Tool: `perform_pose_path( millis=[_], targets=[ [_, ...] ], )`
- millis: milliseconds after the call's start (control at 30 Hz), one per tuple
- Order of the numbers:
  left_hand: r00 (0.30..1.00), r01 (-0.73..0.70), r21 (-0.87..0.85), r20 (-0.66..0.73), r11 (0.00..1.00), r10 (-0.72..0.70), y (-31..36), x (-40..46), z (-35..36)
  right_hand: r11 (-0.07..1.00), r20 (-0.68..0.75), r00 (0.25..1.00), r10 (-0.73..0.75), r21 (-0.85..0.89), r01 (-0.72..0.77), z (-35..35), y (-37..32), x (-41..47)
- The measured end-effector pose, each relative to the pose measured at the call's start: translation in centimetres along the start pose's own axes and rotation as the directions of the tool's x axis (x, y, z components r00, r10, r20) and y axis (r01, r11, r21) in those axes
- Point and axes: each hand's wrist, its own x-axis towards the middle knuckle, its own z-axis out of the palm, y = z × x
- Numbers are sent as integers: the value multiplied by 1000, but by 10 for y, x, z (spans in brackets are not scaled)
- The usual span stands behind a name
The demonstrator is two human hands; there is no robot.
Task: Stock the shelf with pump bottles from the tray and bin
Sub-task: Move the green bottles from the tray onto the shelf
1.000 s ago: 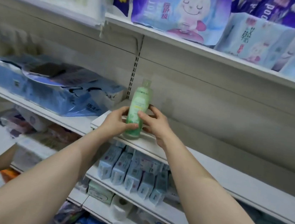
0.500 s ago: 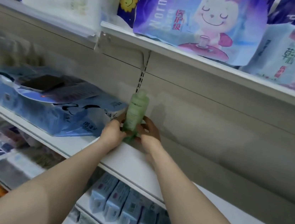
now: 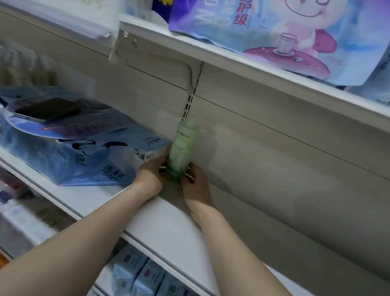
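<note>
Both hands hold 1 green bottle [image 3: 182, 150] low on its body: the left hand [image 3: 152, 174] wraps its fingers round the left side near the base, and the right hand [image 3: 195, 184] curls round the right side, thumbs toward the front. Since 1 second ago the bottle has travelled from the front lip of the shelf [image 3: 170, 221], where the hands held it near the edge, to the far back, and it now stands upright with its base on the shelf board, touching or just short of the back panel [image 3: 285, 164]; which of the 2 cannot be told. It sits directly below the slotted upright [image 3: 189, 103], at about 12 o'clock from the wrists. At 9 o'clock from the bottle, just beside the left hand, lies a blue plastic-wrapped pack [image 3: 61, 148] with a dark phone [image 3: 46, 110] resting on top. At 3 o'clock the shelf runs on along the back panel with nothing standing on the part in view. Above, at 12 o'clock, the upper shelf carries a purple pack with a cartoon rabbit [image 3: 277, 25]. The placing looks all but done: the bottle seems settled, so the next move is likely to let go without tipping it. No tray or bin shows here.
</note>
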Motion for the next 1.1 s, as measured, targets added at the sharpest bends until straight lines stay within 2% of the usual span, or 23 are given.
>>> perform_pose_path(
  millis=[300,500,667,767,933,1100],
  targets=[
    [998,58,-49,26,997,-57,8,-24,-1,997,6,999,37,62,-38,-9,-7,-30],
    [996,-91,-74,11,993,92,13,-72,-4,999,-33,999,-7,48,8,-27,-13,-82],
    [985,-153,-187,46,970,164,25,-126,-6,985,-58,998,22,173,-11,-44,-20,-142],
    [974,-190,-233,81,954,214,28,-164,-3,986,-100,995,14,170,3,-54,-19,-186],
    [959,-208,-333,118,920,259,14,-233,5,991,-217,976,-29,119,56,-61,-5,-261],
    [955,-167,-342,178,925,238,-26,-290,23,991,-213,977,1,132,27,-59,26,-322]
  ],
)
